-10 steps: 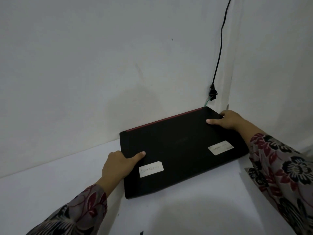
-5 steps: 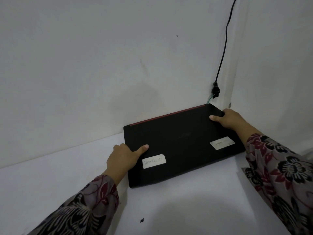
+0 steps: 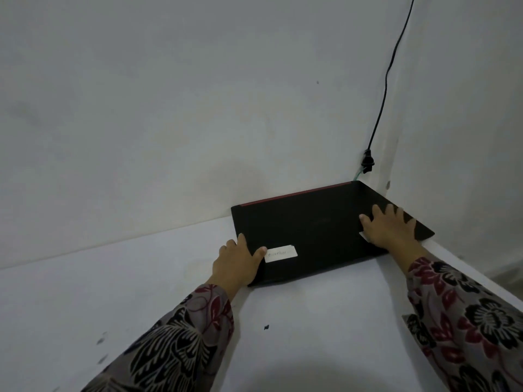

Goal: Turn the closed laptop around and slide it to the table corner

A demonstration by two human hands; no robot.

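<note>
The right hand (image 3: 389, 229) covers most of one white label, only a sliver showing at its thumb side. The writing on the other label (image 3: 280, 254) is too small to read. Both sleeves run out of the bottom edge.

The closed laptop (image 3: 317, 230) lies flat on the table (image 3: 141, 278), pushed into the far right corner, its red-trimmed back edge against the wall and its right corner past the table's edge. The left hand (image 3: 239, 263) grips the laptop's near left edge, thumb on the lid beside the label, fingers curled over the side. The right hand lies flat on the lid's right part, fingers spread, gripping nothing. A black cable (image 3: 382, 108) hangs down the wall just behind the laptop's far right corner.
</note>
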